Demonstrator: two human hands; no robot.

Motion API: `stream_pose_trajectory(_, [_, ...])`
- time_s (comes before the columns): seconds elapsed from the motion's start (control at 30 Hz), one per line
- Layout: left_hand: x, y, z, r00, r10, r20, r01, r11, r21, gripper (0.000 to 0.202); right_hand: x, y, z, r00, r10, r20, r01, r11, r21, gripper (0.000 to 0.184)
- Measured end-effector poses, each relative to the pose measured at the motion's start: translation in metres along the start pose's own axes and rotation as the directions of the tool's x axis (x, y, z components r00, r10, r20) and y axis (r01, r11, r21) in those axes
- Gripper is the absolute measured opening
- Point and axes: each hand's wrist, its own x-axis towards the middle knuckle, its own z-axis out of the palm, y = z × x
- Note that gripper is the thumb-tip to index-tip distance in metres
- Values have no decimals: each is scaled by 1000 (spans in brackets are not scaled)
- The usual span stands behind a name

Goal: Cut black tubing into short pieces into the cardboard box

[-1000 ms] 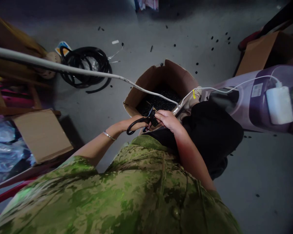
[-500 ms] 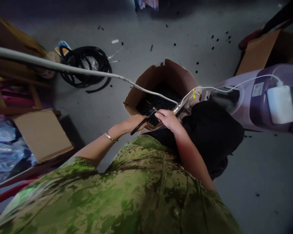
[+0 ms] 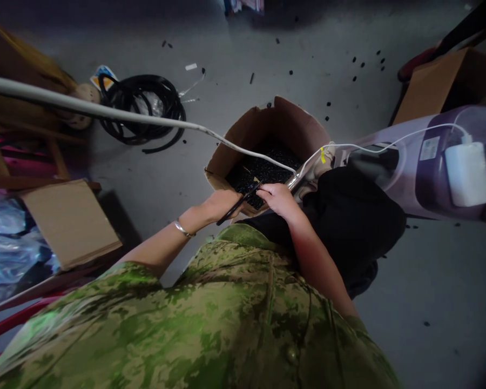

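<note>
Single head cam looks fwd & steeply down over camo shirt (image 3: pixel 210 319). L hand (image 3: pixel 222 204) & R hand (image 3: pixel 281 201) mid-frame, mid-dist., at near edge of box (image 3: pixel 303 121); floor (image 3: pixel 227 65) visible past far edge.

White cable (image 3: pixel 146 118) apparently overhangs the box (image 3: pixel 297 123); open floor (image 3: pixel 178 175) lies left.

Light is dim (darkest up top) and edges look stretched.

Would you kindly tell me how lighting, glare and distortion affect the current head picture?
Head view: dim overall, the central cardboard box shadowed inside; head view: black scissors blending into the dark pieces; head view: pale glare on the clear plastic; head view: apparent wide-angle stretching toward the edges.
</note>
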Motion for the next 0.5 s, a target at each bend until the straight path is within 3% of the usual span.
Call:
stream_pose_trajectory(0.27, [2,8,0,997,-76,20,74,995,67,47,-1,-1,0,1000,0,-13,-2,991,-135,27])
stream_pose_trajectory(0.5, [1,4,2,999,-48,3,47,997,64,50,-1,-1,0,1000,13,-21,-17,986,-163,26])
